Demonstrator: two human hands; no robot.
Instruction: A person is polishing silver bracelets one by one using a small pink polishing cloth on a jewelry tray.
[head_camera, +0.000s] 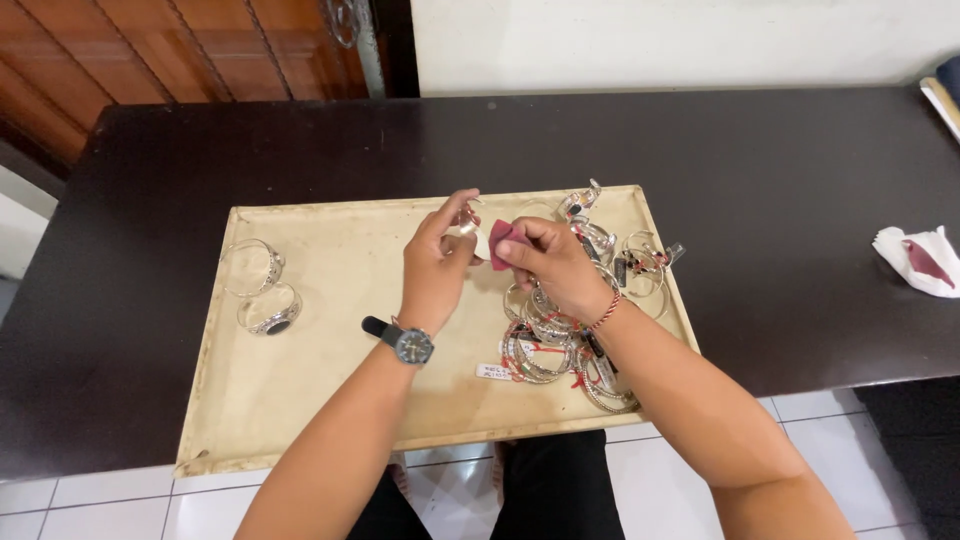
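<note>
While the left hand (437, 262) pinches a silver bangle (468, 222) between thumb and fingertips, the right hand (552, 265) presses a small dark red cloth (501, 243) against it, its fingers closed tight on the cloth. Both grips are pressed together, with no gap showing. The bangle is mostly hidden by the fingers; only a pale, shiny curved piece and a bit of red thread show above the left thumb. It is held in the air just above the middle of the far half of a beige tray (330, 400).

The left wrist wears a dark wristwatch (411, 345), the right wrist a red and white cord (606, 310).

The tray is wide, shallow and cream-coloured, with worn, stained edges, and it lies on a dark brown table (760, 170). Under and beside the right forearm lies a pile of silver bangles (580, 330), tangled together, many with red strings and small white tags. At the tray's left end two silver bangles (262, 290) lie apart from the pile, one just beside the other.

Well away, at the right end of the table, sits a crumpled white tissue (920, 260) with another dark red piece on it.
</note>
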